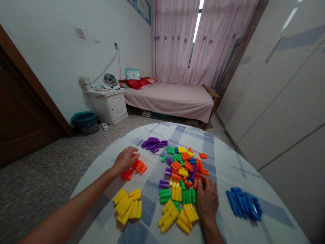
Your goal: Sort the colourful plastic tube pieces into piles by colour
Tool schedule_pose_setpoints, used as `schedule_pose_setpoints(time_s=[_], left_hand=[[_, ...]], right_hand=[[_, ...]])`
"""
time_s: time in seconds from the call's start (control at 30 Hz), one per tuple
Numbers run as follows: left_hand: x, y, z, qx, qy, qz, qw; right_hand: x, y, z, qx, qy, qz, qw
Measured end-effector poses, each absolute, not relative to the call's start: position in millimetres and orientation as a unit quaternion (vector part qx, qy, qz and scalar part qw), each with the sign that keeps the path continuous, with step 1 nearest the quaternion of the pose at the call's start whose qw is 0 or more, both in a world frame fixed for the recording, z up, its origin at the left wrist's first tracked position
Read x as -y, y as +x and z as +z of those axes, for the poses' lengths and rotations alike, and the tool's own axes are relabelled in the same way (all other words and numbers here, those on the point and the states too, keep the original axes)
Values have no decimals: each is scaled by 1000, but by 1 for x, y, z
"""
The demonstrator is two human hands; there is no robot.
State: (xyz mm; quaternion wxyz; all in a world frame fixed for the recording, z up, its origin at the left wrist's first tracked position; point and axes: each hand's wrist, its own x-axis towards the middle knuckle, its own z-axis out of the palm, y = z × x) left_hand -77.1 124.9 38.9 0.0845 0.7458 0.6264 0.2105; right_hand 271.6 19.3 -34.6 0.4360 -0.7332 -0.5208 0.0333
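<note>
- The grip of the left hand (pixel 125 159) is palm down with the fingers bent over the far end of the orange pile (pixel 137 168). The fingertips are hidden, so I cannot tell if they clamp a piece.
- The left wrist is straight, and the bare forearm stretches long from the lower left corner across the bench (pixel 228 162).
- The grip of the right hand (pixel 207 198) is also palm down, with the fingers close together. The fingertips (pixel 203 179) touch orange pieces at the near right edge of the mixed pile (pixel 184 167). I cannot tell if they pinch one.
- The right forearm comes up short and steep from the bottom edge.
- Just beside the right hand on its left lie yellow pieces (pixel 177 217) and green pieces (pixel 165 195), side by side in rows.
- A separate yellow pile (pixel 128 205) lies near the left forearm, below the orange pile.
- The blue pile (pixel 243 203) lies to the right of the right hand, apart from it.
- The purple pile (pixel 153 143) lies at the far side, beyond the left hand.
- A checked cloth covers the round bench.
- Behind it stand a bed (pixel 172 98) with a pink cover and a white nightstand (pixel 111 106) with a small fan (pixel 110 80).
</note>
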Motion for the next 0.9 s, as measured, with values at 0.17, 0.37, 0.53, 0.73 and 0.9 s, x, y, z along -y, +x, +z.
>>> schedule_pose_setpoints(time_s=[0.17, 0.37, 0.53, 0.73, 0.9], left_hand=[[-119, -21, 54, -516, 821, 228, 85], [-132, 41, 35, -497, 852, 132, 101], [-148, 51, 19, -511, 845, 130, 87], [-162, 51, 24, -529, 829, 152, 97], [-181, 70, 38, -520, 829, 179, 103]], right_hand=[[-18, 271, -33, 523, -731, 33, 436], [-17, 268, -30, 519, -731, 32, 442], [-17, 266, -28, 514, -732, 33, 445], [-17, 266, -28, 515, -729, 36, 449], [-15, 265, -25, 508, -729, 49, 456]])
